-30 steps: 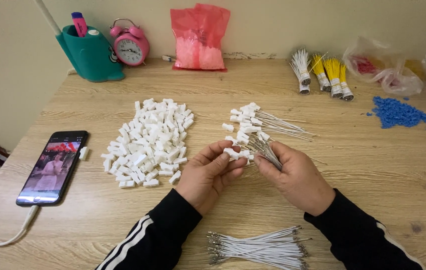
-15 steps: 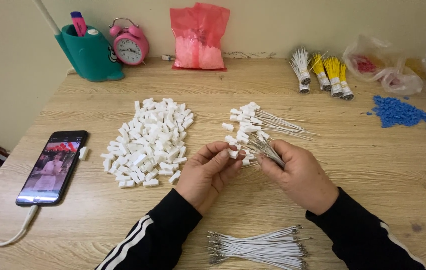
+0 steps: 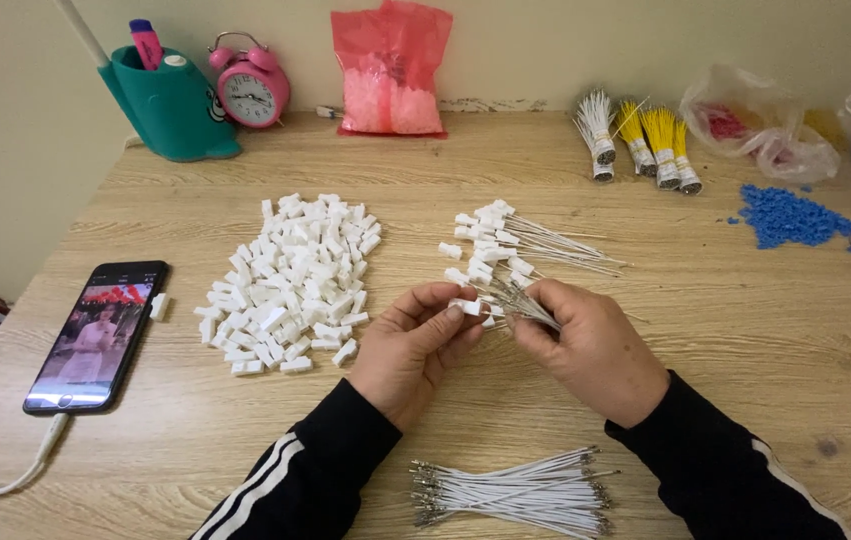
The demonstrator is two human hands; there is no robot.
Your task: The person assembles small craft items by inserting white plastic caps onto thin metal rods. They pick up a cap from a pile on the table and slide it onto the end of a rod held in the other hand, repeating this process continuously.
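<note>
Bystanders on a pale wooden table [image 3: 745, 330]

At nine o'clock lies a black smartphone [image 3: 95, 335] with a lit screen, a white cable [image 3: 5, 478] running from its near end. At eleven o'clock stands a teal plastic holder [image 3: 170, 108], with a pink round alarm clock [image 3: 250, 90] just beside it. At twelve o'clock a red plastic bag [image 3: 390, 70] leans on the wall. At two o'clock are bundles of yellow and white wires [image 3: 645, 135], crumpled clear bags [image 3: 760, 125] and a scatter of blue plastic bits [image 3: 790, 215].
</note>
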